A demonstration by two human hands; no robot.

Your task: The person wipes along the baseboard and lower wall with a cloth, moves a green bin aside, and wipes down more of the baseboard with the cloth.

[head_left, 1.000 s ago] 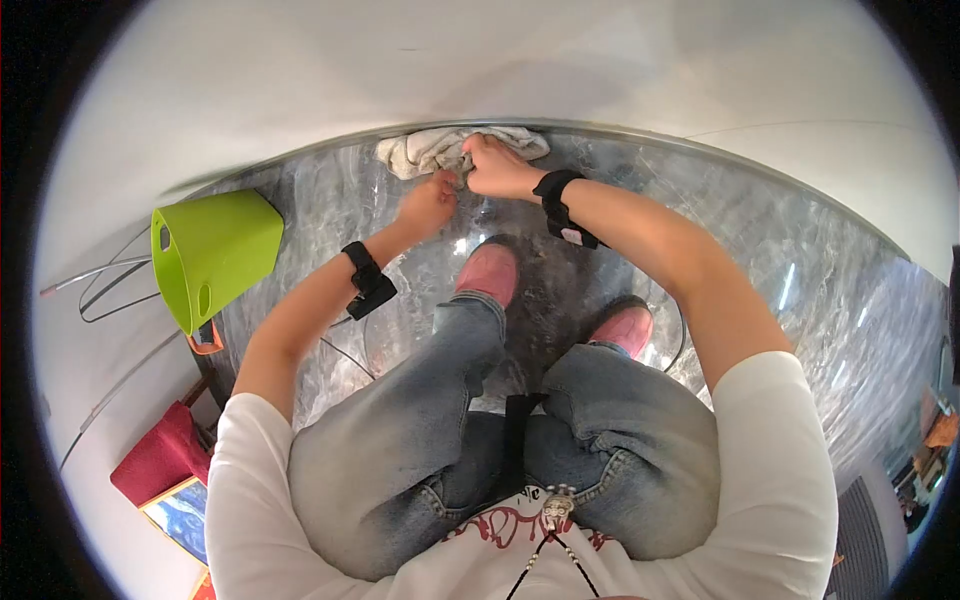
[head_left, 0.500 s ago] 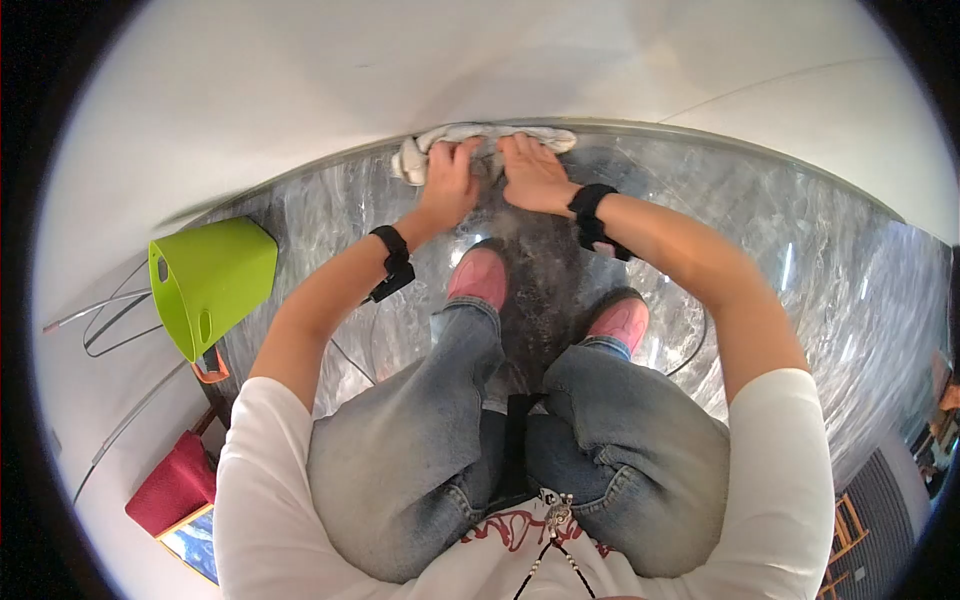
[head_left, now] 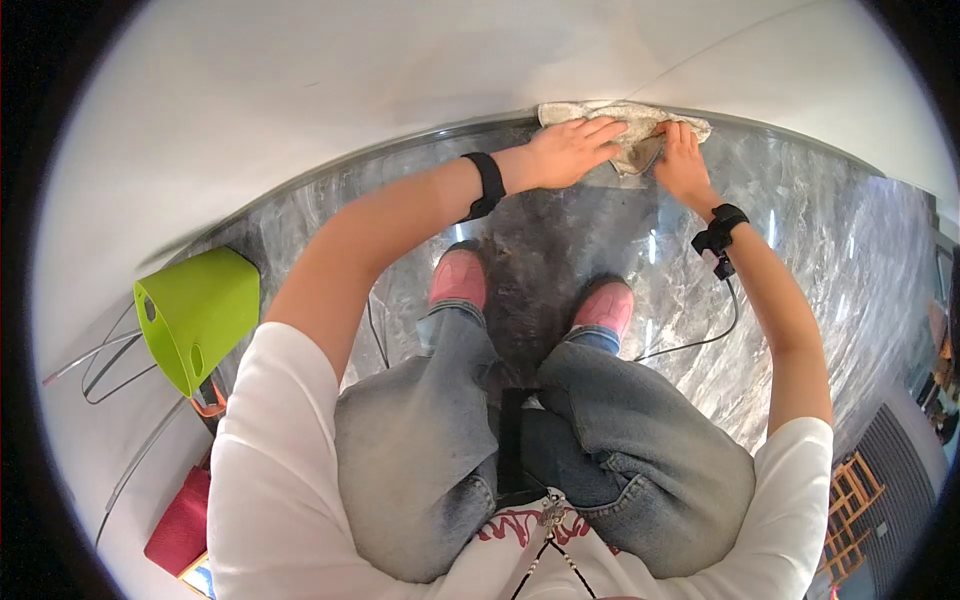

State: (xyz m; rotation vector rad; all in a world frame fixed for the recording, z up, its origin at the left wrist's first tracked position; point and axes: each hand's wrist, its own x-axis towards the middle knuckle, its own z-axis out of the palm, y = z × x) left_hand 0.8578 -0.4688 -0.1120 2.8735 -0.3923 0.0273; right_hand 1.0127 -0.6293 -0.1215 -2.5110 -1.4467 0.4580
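A damp-looking, off-white cleaning cloth [head_left: 640, 140] with grey stains lies bunched along the foot of the white wall, on the grey marbled floor. My left hand [head_left: 575, 152] lies on the cloth's left part with its fingers stretched out to the right. At the cloth's right end, my right hand [head_left: 684, 168] has its fingers bent over the fabric and grips it. The underside of the cloth and the tips of my right fingers are partly hidden. Black straps with small devices sit on both wrists.
The white wall [head_left: 420, 60] rises right behind the cloth, with a grey skirting strip [head_left: 400, 148] at its base. A lime-green bin [head_left: 205, 310] stands at left beside cables. My pink shoes [head_left: 458, 278] are planted on the marbled floor [head_left: 800, 230]. A wooden rack [head_left: 850, 510] is at lower right.
Both hands and the cloth have moved to the right along the wall's foot. My left hand has turned from pointing at the wall to pointing right.
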